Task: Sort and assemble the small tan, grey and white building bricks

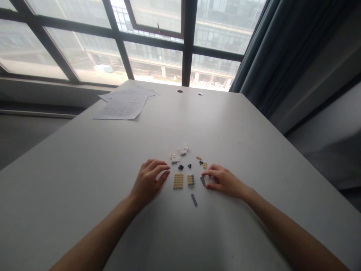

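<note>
My left hand (151,178) rests at the left of a group of small building-block pieces, thumb and fingers apart with nothing between them. Nearest to it lies a tan studded plate (178,181). Right of that plate is a smaller tan and grey piece (190,179). My right hand (221,180) has its thumb and index finger around a dark grey studded plate (202,181), at its two ends. A pale area behind that plate is partly hidden by the fingers. A narrow grey plate (194,199) lies closer to me, apart from both hands.
Beyond the hands are white pieces (175,159), a small black piece (181,167), another black piece (189,165) and a small tan plate (205,165). Printed papers (121,105) lie at the far left of the white table (225,131). A window and a dark curtain (270,56) stand behind.
</note>
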`<state>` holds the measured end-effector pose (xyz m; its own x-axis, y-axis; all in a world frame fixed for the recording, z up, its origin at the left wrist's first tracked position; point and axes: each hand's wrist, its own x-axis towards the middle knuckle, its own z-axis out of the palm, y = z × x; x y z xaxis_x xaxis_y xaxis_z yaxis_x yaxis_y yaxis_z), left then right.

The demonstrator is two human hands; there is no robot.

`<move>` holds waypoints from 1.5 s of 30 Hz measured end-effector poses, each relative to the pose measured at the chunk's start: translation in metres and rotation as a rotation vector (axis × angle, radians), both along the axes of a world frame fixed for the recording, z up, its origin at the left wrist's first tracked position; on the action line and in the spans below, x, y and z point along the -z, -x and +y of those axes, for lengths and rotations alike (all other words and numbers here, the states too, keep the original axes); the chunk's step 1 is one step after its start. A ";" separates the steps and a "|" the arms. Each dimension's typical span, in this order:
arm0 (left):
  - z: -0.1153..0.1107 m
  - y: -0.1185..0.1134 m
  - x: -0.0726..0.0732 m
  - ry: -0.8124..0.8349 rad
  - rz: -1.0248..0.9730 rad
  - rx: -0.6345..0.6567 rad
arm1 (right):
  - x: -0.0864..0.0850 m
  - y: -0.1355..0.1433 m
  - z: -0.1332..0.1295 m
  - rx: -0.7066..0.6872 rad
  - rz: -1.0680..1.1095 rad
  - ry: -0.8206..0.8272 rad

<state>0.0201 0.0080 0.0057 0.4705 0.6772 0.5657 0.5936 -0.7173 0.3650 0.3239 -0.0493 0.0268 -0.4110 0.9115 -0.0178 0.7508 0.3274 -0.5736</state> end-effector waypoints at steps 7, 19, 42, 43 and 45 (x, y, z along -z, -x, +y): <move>0.000 -0.001 0.001 -0.011 -0.010 0.007 | 0.010 0.011 -0.010 0.081 -0.022 -0.112; 0.001 -0.001 0.002 -0.013 -0.002 0.013 | 0.021 0.030 -0.028 0.299 -0.049 -0.213; 0.000 -0.001 0.000 0.021 0.019 0.003 | 0.024 0.037 -0.028 0.375 -0.053 -0.242; 0.000 -0.001 0.000 0.021 0.020 0.003 | 0.024 0.036 -0.027 0.373 -0.052 -0.244; 0.001 -0.001 0.000 0.018 0.022 0.003 | 0.024 0.034 -0.027 0.362 -0.050 -0.246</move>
<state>0.0210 0.0086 0.0059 0.4852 0.6857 0.5427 0.5993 -0.7126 0.3646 0.2895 -0.0761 0.0031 -0.0685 0.9761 0.2065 0.8672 0.1606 -0.4714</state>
